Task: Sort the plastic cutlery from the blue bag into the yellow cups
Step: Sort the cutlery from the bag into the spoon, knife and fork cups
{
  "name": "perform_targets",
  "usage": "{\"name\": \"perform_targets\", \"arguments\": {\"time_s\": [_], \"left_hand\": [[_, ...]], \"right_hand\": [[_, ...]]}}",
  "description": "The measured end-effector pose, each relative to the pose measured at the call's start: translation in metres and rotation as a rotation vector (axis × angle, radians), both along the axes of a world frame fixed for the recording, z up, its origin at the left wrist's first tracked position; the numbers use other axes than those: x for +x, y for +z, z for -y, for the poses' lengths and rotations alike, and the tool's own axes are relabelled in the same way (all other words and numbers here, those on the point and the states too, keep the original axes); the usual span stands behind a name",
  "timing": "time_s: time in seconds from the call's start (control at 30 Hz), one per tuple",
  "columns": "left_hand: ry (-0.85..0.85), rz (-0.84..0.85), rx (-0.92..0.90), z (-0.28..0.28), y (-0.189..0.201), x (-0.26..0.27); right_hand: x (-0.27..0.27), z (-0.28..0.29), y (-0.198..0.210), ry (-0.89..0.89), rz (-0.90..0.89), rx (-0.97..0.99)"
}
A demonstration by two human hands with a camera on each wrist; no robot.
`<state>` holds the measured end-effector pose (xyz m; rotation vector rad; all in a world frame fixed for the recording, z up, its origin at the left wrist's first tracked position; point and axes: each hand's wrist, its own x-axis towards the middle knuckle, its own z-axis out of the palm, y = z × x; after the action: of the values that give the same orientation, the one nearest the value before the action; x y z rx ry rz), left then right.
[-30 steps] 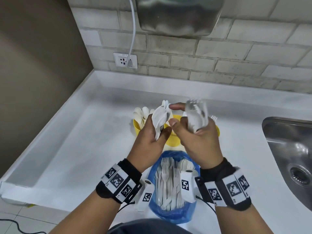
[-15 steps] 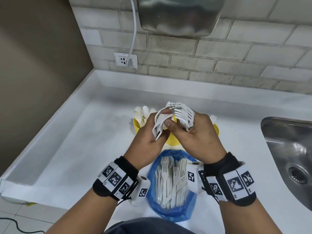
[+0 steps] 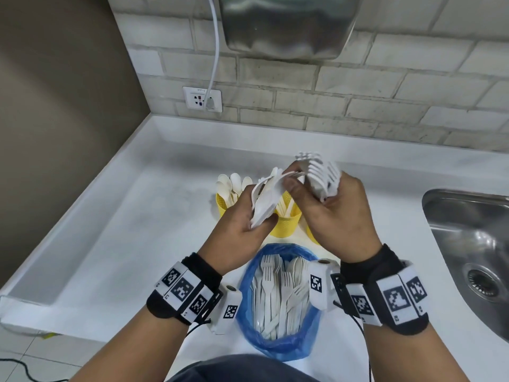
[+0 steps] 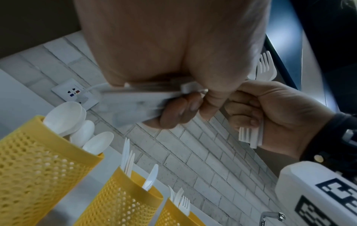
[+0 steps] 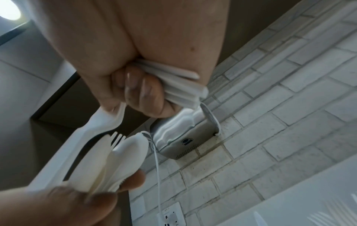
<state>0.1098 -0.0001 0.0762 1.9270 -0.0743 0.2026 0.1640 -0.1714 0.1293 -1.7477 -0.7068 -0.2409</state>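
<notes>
Above the cups my left hand [image 3: 259, 216] grips a bundle of white spoons [image 3: 265, 201], with fork tines [image 5: 117, 137] showing among them. My right hand [image 3: 316, 194] holds a stack of white forks [image 3: 322, 175], tines up. Its thumb and forefinger also pinch one white piece [image 3: 286, 175] at the top of the left bundle. The blue bag [image 3: 248, 274] lies open below my wrists, with several forks and spoons inside. Three yellow mesh cups stand behind it: one with spoons [image 4: 38, 168], one with knives [image 4: 119, 198], one with forks [image 4: 172, 217].
A steel sink [image 3: 468, 244] is set into the white counter [image 3: 124, 230] on the right. A wall socket [image 3: 202, 99] with a white cable and a steel hand dryer [image 3: 286, 23] hang on the brick wall. A brown wall closes the left side.
The hands closed together, then drew slightly apart. The right hand's fork stack has tilted over to the right, and its thumb and forefinger now hold a piece from the left bundle.
</notes>
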Motion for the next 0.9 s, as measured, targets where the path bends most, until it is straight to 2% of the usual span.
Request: {"name": "perform_targets", "arguments": {"time_s": [0.1, 0.23, 0.3, 0.43, 0.53, 0.7, 0.9], "left_hand": [[0.024, 0.005, 0.029, 0.000, 0.004, -0.001], [0.033, 0.026, 0.030, 0.001, 0.005, 0.000], [0.042, 0.034, 0.019, 0.002, 0.005, 0.000], [0.060, 0.038, -0.004, 0.002, 0.005, 0.000], [0.055, 0.055, -0.029, 0.004, 0.008, 0.000], [0.040, 0.059, -0.039, 0.008, 0.007, 0.002], [0.064, 0.024, -0.068, 0.004, 0.002, 0.002]], "right_hand": [[0.001, 0.000, -0.001, 0.034, -0.078, 0.134], [-0.002, -0.006, -0.009, 0.143, -0.270, 0.237], [-0.001, -0.008, -0.010, 0.141, -0.312, 0.279], [-0.004, -0.012, -0.008, 0.128, -0.486, 0.521], [-0.011, -0.018, -0.013, 0.161, -0.601, 0.555], [-0.018, -0.026, -0.018, 0.170, -0.619, 0.535], [-0.010, -0.025, -0.005, 0.053, -0.606, 0.847]]}}
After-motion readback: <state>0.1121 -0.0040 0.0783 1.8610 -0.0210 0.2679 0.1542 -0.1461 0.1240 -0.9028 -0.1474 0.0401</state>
